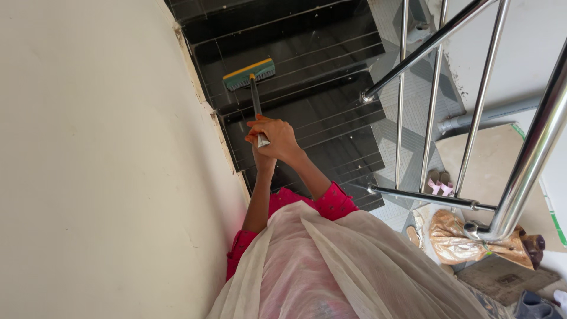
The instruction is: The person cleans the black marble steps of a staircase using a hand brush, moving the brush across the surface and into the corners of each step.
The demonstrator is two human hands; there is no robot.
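Note:
I look down a black tiled stairway (307,53). A scrubbing brush with a green and yellow head (249,73) rests on a step two or three treads below me. Its thin metal handle (256,97) runs up to my hands. My right hand (277,137) is closed around the top of the handle. My left hand (263,163) grips it just beneath, mostly hidden by the right hand. Both arms wear pink sleeves, and a white sheer cloth (331,266) covers my front.
A cream wall (94,159) runs close along the left of the steps. A steel railing (437,106) borders the right side. Below it lie a patterned tiled floor, pink sandals (440,186), a crumpled brown bag (458,239) and a grey pipe (490,115).

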